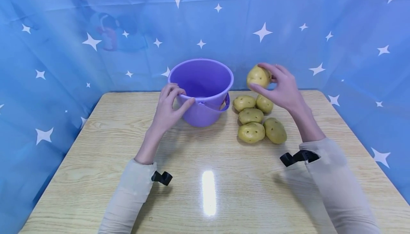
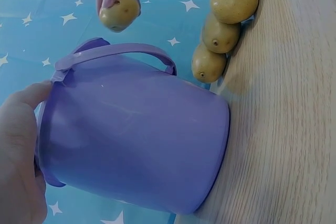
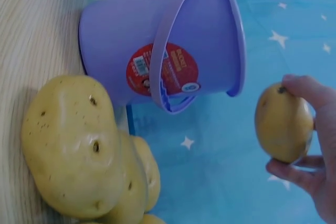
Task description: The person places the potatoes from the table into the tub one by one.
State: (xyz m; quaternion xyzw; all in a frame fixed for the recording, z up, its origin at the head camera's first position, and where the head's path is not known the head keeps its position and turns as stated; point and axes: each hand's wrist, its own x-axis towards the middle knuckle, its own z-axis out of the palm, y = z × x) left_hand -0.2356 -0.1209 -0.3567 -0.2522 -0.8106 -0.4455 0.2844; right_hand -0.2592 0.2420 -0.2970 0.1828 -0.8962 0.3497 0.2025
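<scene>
A purple bucket (image 1: 205,109) stands upright at the back of the table, its handle (image 1: 226,103) hanging down on the right side. My left hand (image 1: 168,104) grips the bucket's rim at the near left, and the left wrist view shows the thumb along the outside edge. Up in the air, to the right of the bucket, my right hand (image 1: 283,88) holds a potato (image 1: 257,77) between thumb and fingers. Several more potatoes (image 1: 251,132) lie grouped on the table below it. The bucket's interior bottom is mostly hidden in the head view.
The wooden table (image 1: 179,191) ends just behind the bucket, where a blue curtain with white stars (image 1: 137,24) hangs. A red label (image 3: 181,69) sits on the bucket's right side. Black wrist mounts (image 1: 161,178) stick out from both sleeves.
</scene>
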